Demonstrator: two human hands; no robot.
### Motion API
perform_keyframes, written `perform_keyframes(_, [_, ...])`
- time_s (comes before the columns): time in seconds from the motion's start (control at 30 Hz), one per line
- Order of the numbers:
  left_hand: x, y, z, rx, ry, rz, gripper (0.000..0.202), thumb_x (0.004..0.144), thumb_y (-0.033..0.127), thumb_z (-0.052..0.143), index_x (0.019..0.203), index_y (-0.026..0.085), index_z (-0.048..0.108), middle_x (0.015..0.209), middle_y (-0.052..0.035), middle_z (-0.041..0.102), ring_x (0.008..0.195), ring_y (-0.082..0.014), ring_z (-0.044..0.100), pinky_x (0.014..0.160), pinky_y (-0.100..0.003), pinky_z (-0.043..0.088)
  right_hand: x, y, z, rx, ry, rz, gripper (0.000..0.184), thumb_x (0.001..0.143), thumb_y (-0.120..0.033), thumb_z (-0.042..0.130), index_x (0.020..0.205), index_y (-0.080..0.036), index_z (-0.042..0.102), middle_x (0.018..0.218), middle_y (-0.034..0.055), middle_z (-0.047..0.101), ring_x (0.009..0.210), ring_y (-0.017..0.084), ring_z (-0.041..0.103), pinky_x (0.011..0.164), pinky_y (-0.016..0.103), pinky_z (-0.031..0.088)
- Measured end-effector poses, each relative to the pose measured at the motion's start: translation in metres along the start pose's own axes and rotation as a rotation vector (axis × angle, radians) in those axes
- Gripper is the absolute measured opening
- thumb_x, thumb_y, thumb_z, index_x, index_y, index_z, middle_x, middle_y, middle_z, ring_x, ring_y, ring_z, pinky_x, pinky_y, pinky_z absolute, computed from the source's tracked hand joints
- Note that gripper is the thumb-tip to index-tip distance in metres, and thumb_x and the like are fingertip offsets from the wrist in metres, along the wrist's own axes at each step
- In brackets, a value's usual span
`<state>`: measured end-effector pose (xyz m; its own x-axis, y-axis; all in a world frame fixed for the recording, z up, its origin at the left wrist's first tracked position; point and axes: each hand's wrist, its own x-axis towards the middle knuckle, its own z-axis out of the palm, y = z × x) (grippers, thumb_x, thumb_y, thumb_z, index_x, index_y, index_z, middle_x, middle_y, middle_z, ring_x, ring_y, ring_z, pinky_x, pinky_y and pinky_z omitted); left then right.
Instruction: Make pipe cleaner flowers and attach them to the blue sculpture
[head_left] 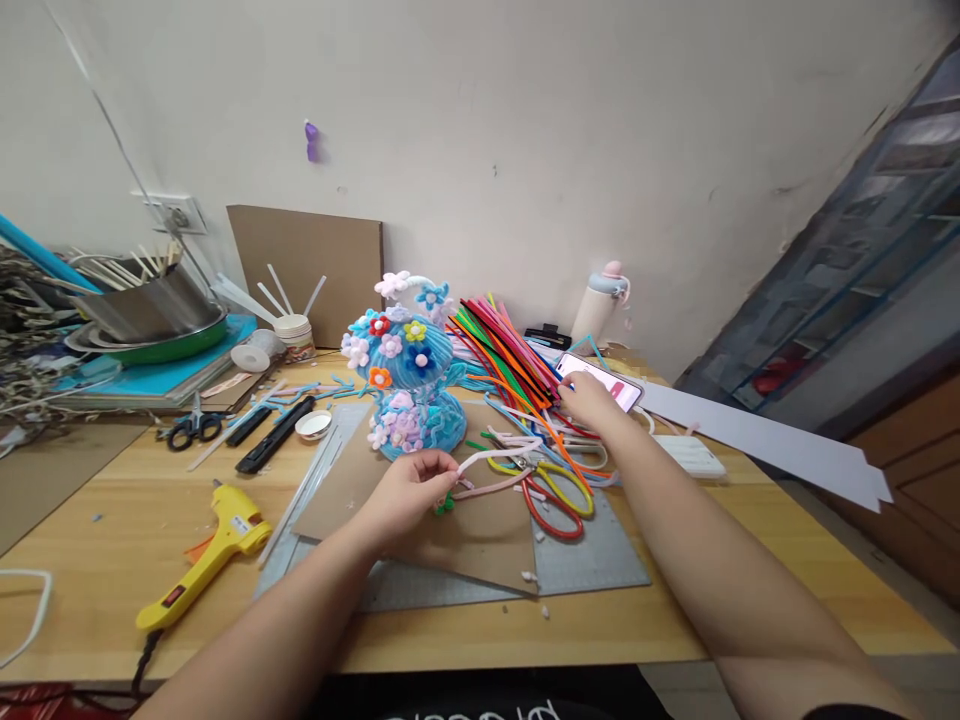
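My left hand (411, 497) pinches a pale pink pipe cleaner (495, 454) between thumb and fingertips, its length bent and running rightward over the cardboard. Beside those fingertips is a small green curled piece (445, 503). My right hand (591, 402) reaches over the lower end of a bundle of coloured pipe cleaners (504, 350), next to a lit phone (628, 392). Its fingers look drawn together; what they hold, if anything, is hidden. Behind my left hand stands a blue mushroom-shaped pipe-cleaner piece (405, 370) covered in small flowers. Red-and-yellow-handled scissors (555, 500) lie between my hands.
A yellow glue gun (225, 545) lies at left, near a black cutter (276, 436) and dark scissors (194, 428). Cardboard (480, 555) rests on a grey cutting mat (592, 550). A bottle (598, 305) stands by the wall; white strips (765, 435) extend right.
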<state>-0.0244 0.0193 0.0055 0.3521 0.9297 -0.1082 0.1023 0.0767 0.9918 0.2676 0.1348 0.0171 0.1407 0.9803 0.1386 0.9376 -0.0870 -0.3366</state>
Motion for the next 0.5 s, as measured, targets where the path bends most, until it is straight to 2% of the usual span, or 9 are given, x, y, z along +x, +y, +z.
perform_keyframes(0.1, [0.0, -0.002, -0.001, 0.002, 0.004, 0.035, 0.02, 0.075, 0.034, 0.06, 0.074, 0.015, 0.058, 0.059, 0.0032, 0.053, 0.051, -0.0076, 0.045, 0.05, -0.02, 0.033, 0.016, 0.01, 0.024, -0.039, -0.081, 0.086, 0.028, 0.081, -0.025, 0.044, 0.098, -0.011, 0.061, 0.104, 0.0178, 0.062, 0.092, 0.028, 0.059, 0.075, 0.034, 0.043])
perform_keyframes(0.23, [0.0, -0.006, -0.001, 0.026, -0.001, 0.063, 0.021, 0.077, 0.036, 0.059, 0.076, 0.014, 0.059, 0.062, 0.002, 0.054, 0.053, -0.0081, 0.046, 0.051, -0.02, 0.033, 0.019, 0.007, 0.046, -0.058, -0.151, 0.115, 0.031, 0.081, -0.026, 0.046, 0.104, -0.011, 0.059, 0.1, 0.0162, 0.064, 0.089, 0.025, 0.062, 0.074, 0.032, 0.045])
perform_keyframes(0.37, [0.0, -0.006, 0.0, 0.031, 0.0, 0.06, 0.022, 0.076, 0.037, 0.059, 0.074, 0.015, 0.059, 0.061, 0.002, 0.054, 0.054, -0.0085, 0.047, 0.051, -0.02, 0.034, 0.017, 0.002, 0.049, -0.092, -0.136, 0.115, 0.033, 0.081, -0.028, 0.045, 0.106, -0.012, 0.059, 0.103, 0.0156, 0.062, 0.094, 0.026, 0.06, 0.079, 0.033, 0.044])
perform_keyframes(0.5, [-0.002, -0.004, 0.001, 0.034, 0.01, 0.064, 0.022, 0.074, 0.037, 0.06, 0.073, 0.015, 0.059, 0.06, 0.0023, 0.055, 0.053, -0.0085, 0.046, 0.051, -0.02, 0.034, 0.013, 0.006, 0.041, -0.15, -0.023, 0.13, 0.042, 0.083, -0.033, 0.04, 0.117, -0.011, 0.053, 0.123, 0.0197, 0.049, 0.116, 0.033, 0.045, 0.095, 0.044, 0.034])
